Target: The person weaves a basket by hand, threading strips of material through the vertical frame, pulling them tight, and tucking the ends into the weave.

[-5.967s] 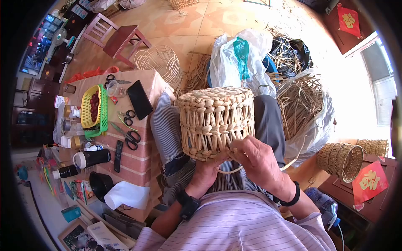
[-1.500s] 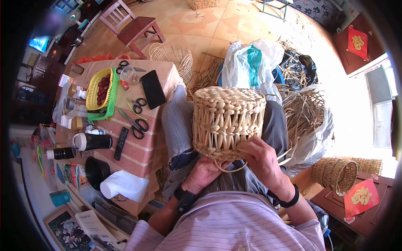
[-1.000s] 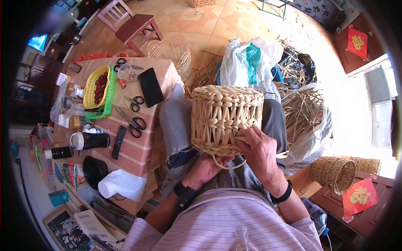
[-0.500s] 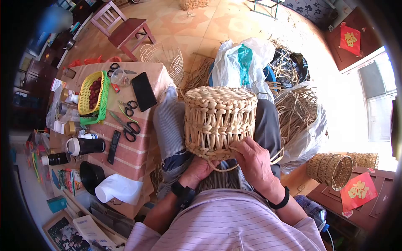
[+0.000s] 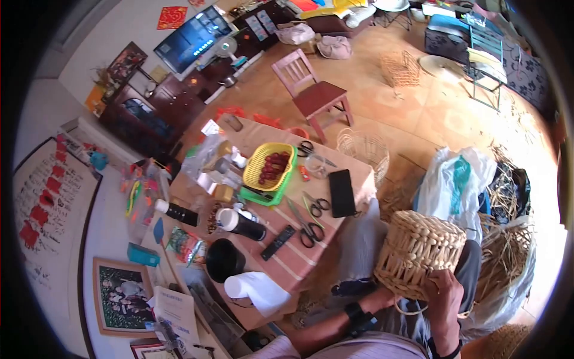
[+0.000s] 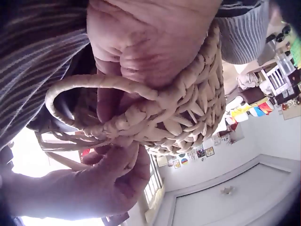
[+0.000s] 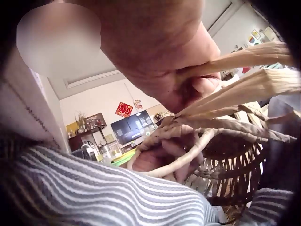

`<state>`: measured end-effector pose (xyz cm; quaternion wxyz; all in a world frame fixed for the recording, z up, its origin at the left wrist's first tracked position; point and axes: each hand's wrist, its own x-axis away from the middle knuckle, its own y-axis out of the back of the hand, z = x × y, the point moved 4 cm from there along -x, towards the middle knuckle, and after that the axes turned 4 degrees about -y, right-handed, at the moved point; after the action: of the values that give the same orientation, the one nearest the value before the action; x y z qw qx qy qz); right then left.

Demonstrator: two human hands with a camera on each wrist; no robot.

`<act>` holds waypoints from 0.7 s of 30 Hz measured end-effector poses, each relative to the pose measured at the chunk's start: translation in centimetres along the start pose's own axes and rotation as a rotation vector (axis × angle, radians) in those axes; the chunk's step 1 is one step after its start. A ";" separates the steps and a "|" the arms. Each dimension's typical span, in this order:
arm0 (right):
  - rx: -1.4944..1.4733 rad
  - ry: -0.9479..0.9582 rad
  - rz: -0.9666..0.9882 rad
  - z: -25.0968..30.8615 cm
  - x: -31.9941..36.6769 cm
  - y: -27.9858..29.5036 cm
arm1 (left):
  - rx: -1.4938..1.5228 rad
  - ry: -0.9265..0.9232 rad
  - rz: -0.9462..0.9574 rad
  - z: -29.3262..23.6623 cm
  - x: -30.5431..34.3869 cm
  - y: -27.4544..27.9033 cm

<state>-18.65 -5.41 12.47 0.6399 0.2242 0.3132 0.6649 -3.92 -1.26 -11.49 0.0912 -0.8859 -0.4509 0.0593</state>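
A woven straw basket sits upside down on the lap, its closed base up and its open rim toward the body. My left hand grips that rim from below, with fingers reaching inside the basket. My right hand is at the near right part of the rim, and in the right wrist view its fingers pinch a flat straw strip. Below the rim hangs a loop of twisted straw. Loose strip ends stick out beside the right fingers.
On the table to the left lie scissors, a phone, a remote and a yellow basket of red fruit. A plastic bag and bundles of dry straw stand at the right. Beyond is a red chair.
The head view has turned left, so basket and hands appear farther right and lower. Around a second ago the right hand lifted a strip off the basket's side; now it is back at the rim.
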 end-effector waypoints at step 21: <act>0.200 0.091 0.030 0.0 0.6 -0.3 | 0.325 0.107 0.008 -1.6 0.9 -1.3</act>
<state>-18.46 -4.85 12.17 0.5895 0.2614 0.4034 0.6492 -4.13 0.01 -9.67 0.2571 -0.8631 -0.4264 0.0844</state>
